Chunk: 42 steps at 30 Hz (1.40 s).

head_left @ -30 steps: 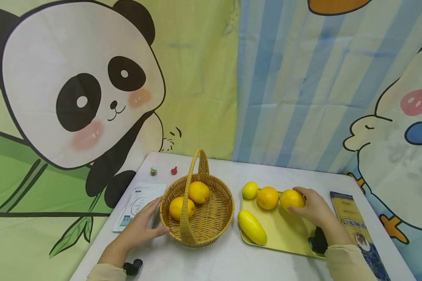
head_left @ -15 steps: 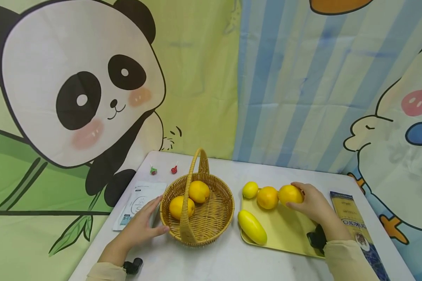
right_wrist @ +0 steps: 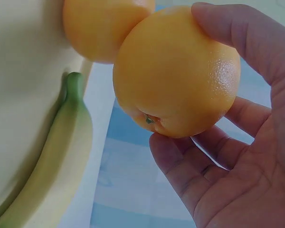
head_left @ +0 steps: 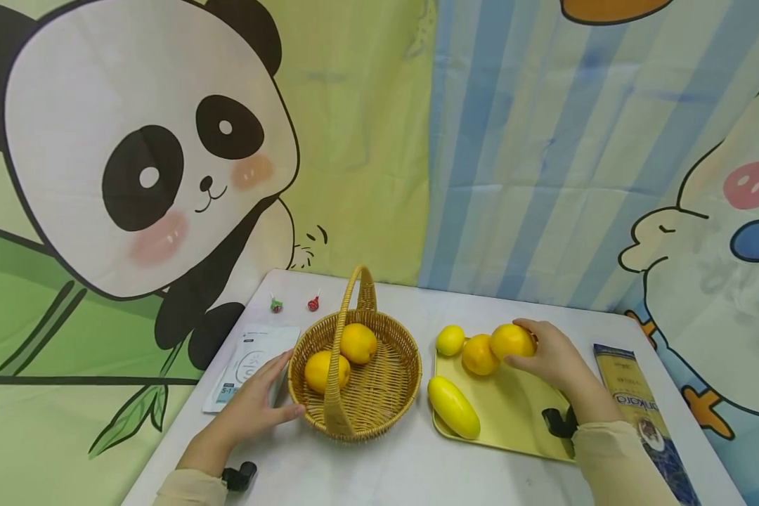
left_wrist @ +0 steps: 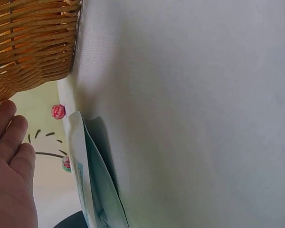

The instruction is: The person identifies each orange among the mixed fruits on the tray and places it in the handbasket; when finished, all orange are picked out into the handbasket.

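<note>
My right hand (head_left: pixel 553 358) grips an orange (right_wrist: pixel 175 71) between thumb and fingers, raised over the yellow tray (head_left: pixel 519 411). Just left of it another orange (head_left: pixel 479 355) sits on the tray, partly covered by the held one in the right wrist view. A lemon (head_left: pixel 450 340) is at the tray's back left corner, and a banana (right_wrist: pixel 57 152) with a green stem lies along its left side. Fingers extended, my left hand (head_left: pixel 253 407) rests against the left side of a wicker basket (head_left: pixel 379 393), which contains two oranges (head_left: pixel 358 343) under its tall handle.
A white packet (head_left: pixel 247 365) lies left of the basket, partly behind my left hand. Two lollipops, one green (head_left: pixel 275 306) and one red (head_left: pixel 313 303), are at the back left. A long printed packet (head_left: pixel 635 400) lies to the right of the tray.
My right hand has lifted the orange off the tray and carried it slightly left, so it now overlaps the neighbouring orange. The left hand and basket stay in place.
</note>
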Each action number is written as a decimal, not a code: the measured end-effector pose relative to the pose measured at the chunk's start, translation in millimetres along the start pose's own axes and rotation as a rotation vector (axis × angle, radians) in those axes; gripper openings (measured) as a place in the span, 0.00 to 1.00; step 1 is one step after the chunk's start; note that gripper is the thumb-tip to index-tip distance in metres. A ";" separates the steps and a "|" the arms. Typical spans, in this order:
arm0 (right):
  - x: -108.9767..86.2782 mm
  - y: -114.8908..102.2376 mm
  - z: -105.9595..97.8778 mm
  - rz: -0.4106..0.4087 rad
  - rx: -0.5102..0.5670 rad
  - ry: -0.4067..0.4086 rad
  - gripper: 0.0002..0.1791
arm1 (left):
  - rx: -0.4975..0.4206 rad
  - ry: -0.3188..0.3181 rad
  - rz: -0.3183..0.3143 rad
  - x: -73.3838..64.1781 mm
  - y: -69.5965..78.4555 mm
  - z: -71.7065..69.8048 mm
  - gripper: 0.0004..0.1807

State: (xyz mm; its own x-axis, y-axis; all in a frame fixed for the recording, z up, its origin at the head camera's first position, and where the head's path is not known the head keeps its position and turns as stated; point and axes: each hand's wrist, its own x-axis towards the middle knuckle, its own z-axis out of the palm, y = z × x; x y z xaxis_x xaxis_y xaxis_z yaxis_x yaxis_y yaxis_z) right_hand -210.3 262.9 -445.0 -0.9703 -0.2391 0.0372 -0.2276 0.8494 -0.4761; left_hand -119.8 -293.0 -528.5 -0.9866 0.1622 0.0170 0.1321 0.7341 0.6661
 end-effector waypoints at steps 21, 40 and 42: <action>13.2 -29.9 -4.1 -0.074 0.023 0.027 0.43 | -0.012 0.006 0.010 0.5 -0.3 -0.1 0.65; 27.1 -66.5 0.1 -0.143 0.036 0.003 0.42 | -0.025 0.015 0.032 1.4 -2.7 0.8 0.65; 28.5 -70.9 0.5 -0.153 0.039 0.004 0.42 | -0.025 0.015 0.034 1.5 -2.8 1.0 0.65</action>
State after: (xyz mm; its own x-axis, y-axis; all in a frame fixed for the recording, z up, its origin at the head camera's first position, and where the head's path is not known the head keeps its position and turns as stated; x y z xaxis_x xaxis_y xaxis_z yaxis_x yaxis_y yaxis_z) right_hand -221.7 195.7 -410.6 -0.9247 -0.3628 0.1151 -0.3697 0.7844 -0.4980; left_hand -121.5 -294.1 -531.1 -0.9829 0.1767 0.0510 0.1634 0.7117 0.6832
